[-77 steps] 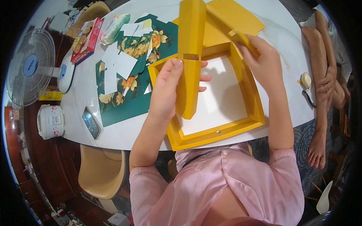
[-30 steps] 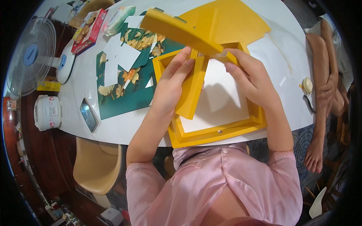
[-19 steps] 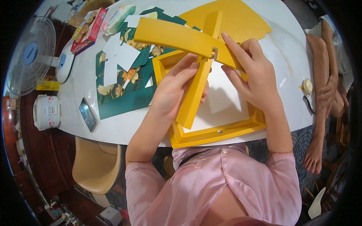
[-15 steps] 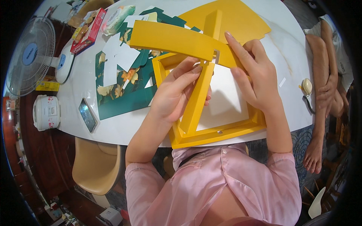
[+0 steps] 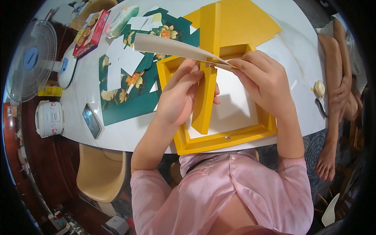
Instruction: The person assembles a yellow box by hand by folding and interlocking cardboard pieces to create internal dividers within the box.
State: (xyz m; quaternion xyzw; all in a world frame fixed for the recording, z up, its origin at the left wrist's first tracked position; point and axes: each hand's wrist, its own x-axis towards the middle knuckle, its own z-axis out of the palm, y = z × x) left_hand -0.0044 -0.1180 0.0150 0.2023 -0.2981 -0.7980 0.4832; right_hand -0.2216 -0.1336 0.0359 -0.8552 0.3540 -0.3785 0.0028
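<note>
Over a shallow yellow cardboard tray (image 5: pixel 231 141) with a white bottom, two cardboard divider strips cross each other. My left hand (image 5: pixel 175 96) is closed around the long folded yellow divider (image 5: pixel 205 103), thumb on top near the crossing. In a pinch, my right hand (image 5: pixel 261 76) grips the right end of the other divider (image 5: pixel 166 44), whose pale side faces up. That strip bows out to the left past the tray. The two meet at about the middle of the yellow one; how far their slots engage is hard to see.
Beyond the tray lies a flat yellow cardboard sheet (image 5: pixel 244 23). Green flower-printed card (image 5: pixel 129 107) with white pieces (image 5: pixel 133 58) spreads to the left. A phone (image 5: pixel 91 120), fan (image 5: pixel 33 56), red box (image 5: pixel 92 33) and small round device (image 5: pixel 319 89) sit around. A person's leg (image 5: pixel 329 113) is at right.
The crossing strip has tipped, so its pale side shows instead of its broad yellow face. The long yellow divider's near end has moved up and right, off the tray's front wall.
</note>
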